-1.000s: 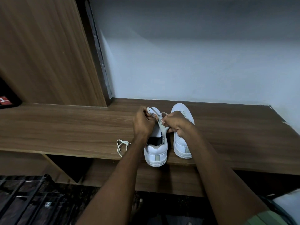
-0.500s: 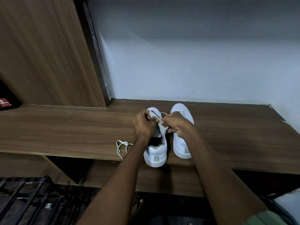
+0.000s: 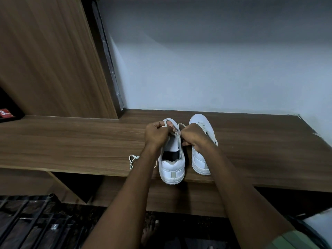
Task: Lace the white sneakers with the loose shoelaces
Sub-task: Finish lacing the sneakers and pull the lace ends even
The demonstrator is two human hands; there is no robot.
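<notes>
Two white sneakers stand side by side, heels toward me, on a wooden shelf [image 3: 71,141]. Over the left sneaker [image 3: 172,168] both my hands work at the eyelets. My left hand [image 3: 156,135] pinches a white shoelace [image 3: 166,121] that loops over the shoe's toe end. My right hand [image 3: 193,135] pinches the same lace close to the tongue. The right sneaker [image 3: 202,159] stands untouched under my right wrist. A second loose shoelace [image 3: 133,159] lies on the shelf left of my left forearm, partly hidden by it.
A wooden cabinet panel [image 3: 50,56] rises at the left and a pale wall [image 3: 206,60] backs the shelf. The left sneaker's heel overhangs the shelf's front edge [image 3: 89,172]. A dark object with a red label [image 3: 7,113] sits far left. A metal grate [image 3: 27,221] lies below.
My hands have drawn closer together over the left sneaker's tongue, and the lace loop between them has shortened. The sneakers and the loose lace have not moved.
</notes>
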